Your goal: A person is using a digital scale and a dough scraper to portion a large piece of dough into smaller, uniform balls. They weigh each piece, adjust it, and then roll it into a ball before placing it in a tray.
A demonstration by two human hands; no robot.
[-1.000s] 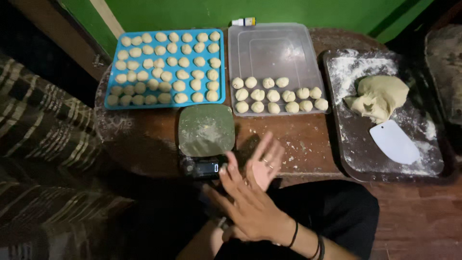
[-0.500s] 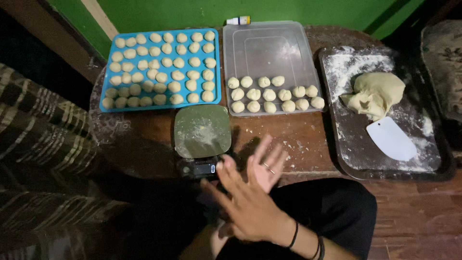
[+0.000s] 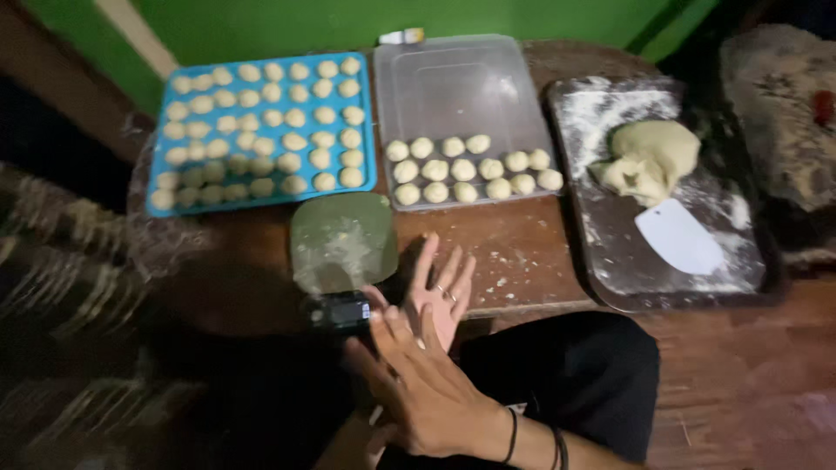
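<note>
Still pressed palm to palm, right hand [image 3: 431, 392] over left hand [image 3: 440, 292], fingers outstretched, beside the scale [image 3: 342, 252].

Both hands are pressed palm to palm, the right hand [image 3: 427, 383] lying over the left hand [image 3: 440, 292], just beside a small scale [image 3: 344, 252] at the tabletop [image 3: 514, 252] edge. Beyond sit a blue tray [image 3: 266, 130] and a clear tray [image 3: 466, 113] of dough balls [image 3: 470, 167].
</note>
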